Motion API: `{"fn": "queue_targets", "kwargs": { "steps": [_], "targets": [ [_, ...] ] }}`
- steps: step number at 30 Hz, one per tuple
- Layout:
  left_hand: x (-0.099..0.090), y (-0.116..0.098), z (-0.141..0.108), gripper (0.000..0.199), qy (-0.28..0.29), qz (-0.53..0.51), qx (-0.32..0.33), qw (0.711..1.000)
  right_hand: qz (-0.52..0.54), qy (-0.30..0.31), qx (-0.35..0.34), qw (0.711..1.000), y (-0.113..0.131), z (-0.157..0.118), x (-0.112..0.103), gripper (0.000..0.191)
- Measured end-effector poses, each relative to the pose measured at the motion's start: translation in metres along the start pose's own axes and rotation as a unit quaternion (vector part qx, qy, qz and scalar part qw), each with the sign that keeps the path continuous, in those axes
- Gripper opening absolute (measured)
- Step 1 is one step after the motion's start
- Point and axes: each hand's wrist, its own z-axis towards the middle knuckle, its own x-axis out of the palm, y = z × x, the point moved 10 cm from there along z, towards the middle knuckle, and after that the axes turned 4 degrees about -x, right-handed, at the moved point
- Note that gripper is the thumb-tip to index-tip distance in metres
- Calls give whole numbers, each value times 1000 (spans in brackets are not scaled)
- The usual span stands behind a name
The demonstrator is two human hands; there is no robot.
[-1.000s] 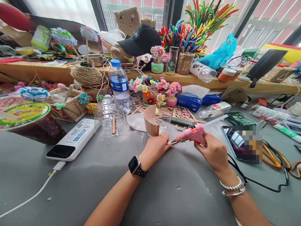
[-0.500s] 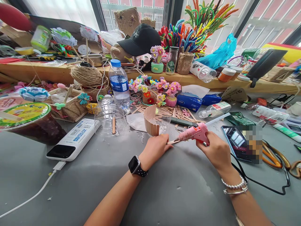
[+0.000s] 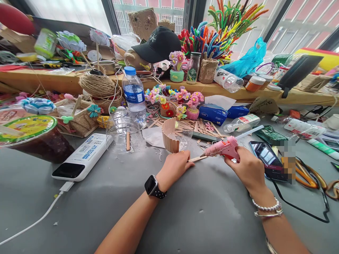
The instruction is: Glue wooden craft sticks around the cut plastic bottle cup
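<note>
Between the fingers of my left hand [image 3: 176, 165] is one end of a flat wooden stick [image 3: 198, 159], which lies low over the grey table and points right. My right hand [image 3: 247, 167] is wrapped round the handle of a pink glue gun [image 3: 222, 148]. The gun's nozzle touches or hovers just above the stick; which one I cannot tell. A clear glue stick [image 3: 249, 132] juts from the gun's back. Just behind my left hand stands a curved wall of upright wooden sticks [image 3: 170, 137] on a clear plastic piece [image 3: 183, 138].
Loose wooden sticks [image 3: 189, 126] lie behind. To the left are a cut clear bottle [image 3: 123, 130], a white power bank [image 3: 82, 158] and a lidded cup [image 3: 39, 141]. At right are a phone [image 3: 267, 158], orange-handled scissors [image 3: 304, 175] and a black cable [image 3: 299, 208].
My right hand and the glue gun have moved a little to the right, so the nozzle is further along the stick. The black cable has shifted too. My left hand has stayed in place.
</note>
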Motion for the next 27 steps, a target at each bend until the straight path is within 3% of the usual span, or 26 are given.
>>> {"fn": "queue_targets", "kwargs": {
  "steps": [13,22,27],
  "targets": [
    [-1,-1,0,22,-16,5,11,1000,7,-7,3,1000,-1,1,-2,16],
    [-4,-3,-1,22,-25,23,17,999,50,-25,-44,997,26,1,-6,14],
    [-4,-3,0,22,-28,28,18,999,52,-34,-49,997,28,0,-7,15]
  ]
}}
